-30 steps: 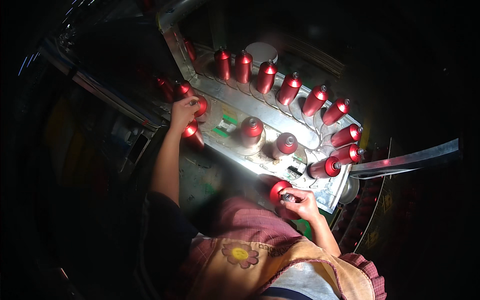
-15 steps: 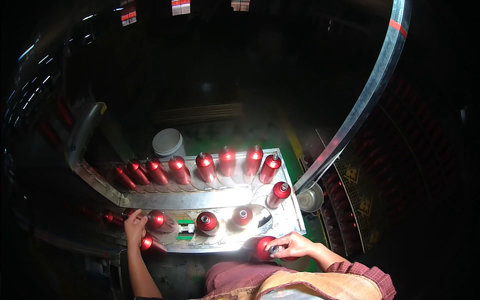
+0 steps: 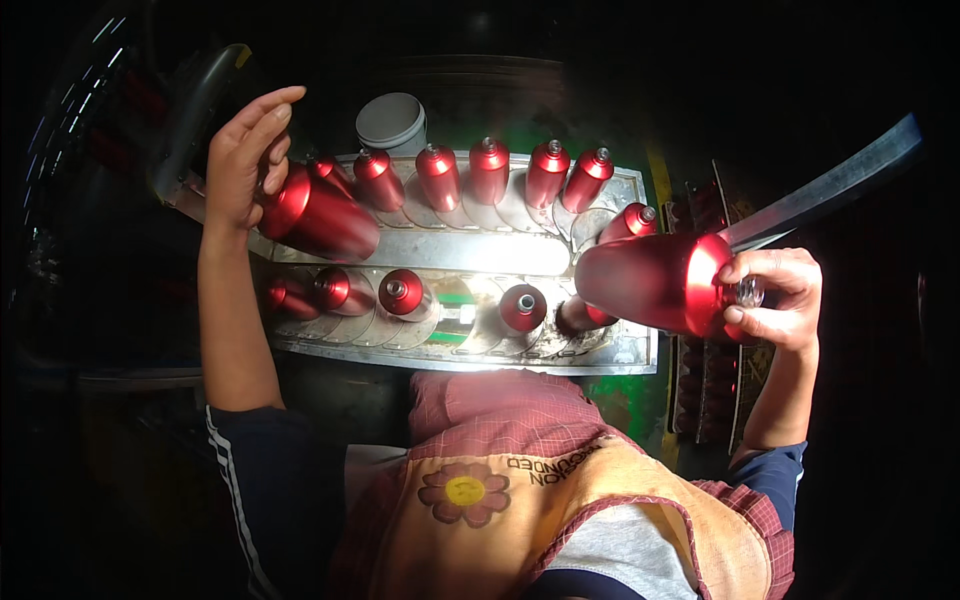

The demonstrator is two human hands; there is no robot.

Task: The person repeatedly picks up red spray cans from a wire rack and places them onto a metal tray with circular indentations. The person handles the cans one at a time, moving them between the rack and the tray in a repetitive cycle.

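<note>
My left hand (image 3: 243,165) is closed at the neck end of a red metal bottle (image 3: 325,215), its index finger stretched past the grip. The neck itself is hidden by my fingers. Opposite, the thumb and fingers of my right hand (image 3: 785,297) pinch the clear-looking neck of another red bottle (image 3: 650,283). Both bottles are raised above a metal conveyor (image 3: 420,255) and tilted onto their sides, necks outward and bases toward each other. Upright red bottles stand along the conveyor's far lane, among them one bottle (image 3: 489,172), and its near lane, including another bottle (image 3: 522,309).
A white bucket (image 3: 391,122) stands behind the conveyor. To the right rises a slanted metal bar (image 3: 830,185), with racks of dark red items (image 3: 700,395) below it. A curved metal pipe (image 3: 205,105) stands at the far left.
Both hands have risen from the conveyor's near side, each with a red bottle now tilted sideways. The view has shifted, and more of my apron shows.
</note>
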